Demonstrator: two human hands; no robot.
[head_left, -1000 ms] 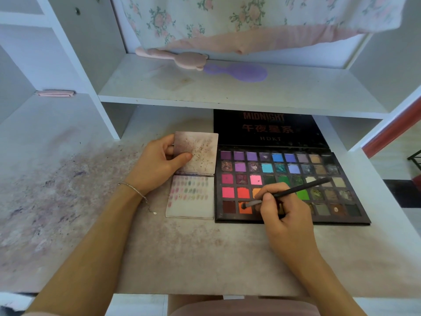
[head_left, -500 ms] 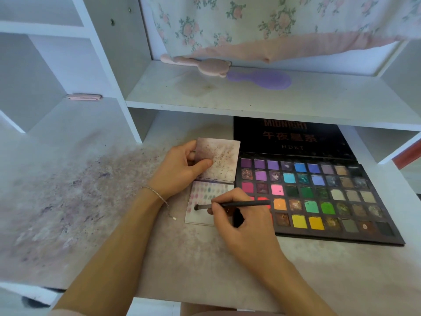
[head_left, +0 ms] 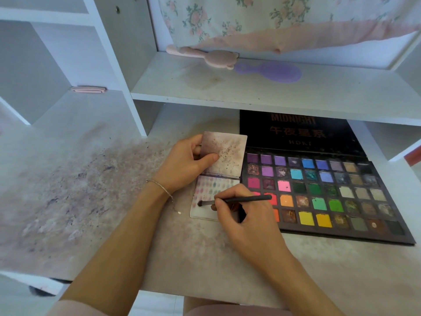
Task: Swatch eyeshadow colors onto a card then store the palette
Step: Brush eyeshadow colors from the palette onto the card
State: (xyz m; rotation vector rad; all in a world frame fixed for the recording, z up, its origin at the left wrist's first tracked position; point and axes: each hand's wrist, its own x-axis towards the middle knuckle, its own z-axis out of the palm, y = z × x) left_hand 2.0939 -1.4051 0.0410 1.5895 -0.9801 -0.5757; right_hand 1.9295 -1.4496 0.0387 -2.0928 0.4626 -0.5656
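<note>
Head view: the eyeshadow palette lies open on the bench, its long axis running left to right, the black lid folded back under the shelf so the lettering's top edge is cut off by the shelf front. Just left of the palette, touching or nearly touching its edge, sits the card, a small folded piece whose upper flap is stained and speckled. The left hand holds that flap, thumb pressed across its face, fingers curled behind it and out of sight. The right hand pinches a thin dark brush between thumb and fingers. The brush lies nearly level, its bristle tip pointing left and resting on the lower-left part of the card, the handle end pointing right over the red pans. The right hand covers the card's lower right corner and the nearest pans; the swatch dots are faint and hard to count.

Half a second ago the brush tip was already on the card; a second ago it was dipped in the palette's lower-left pans. The left hand has kept its hold throughout.

On the shelf lie a pink brush and a purple brush.
</note>
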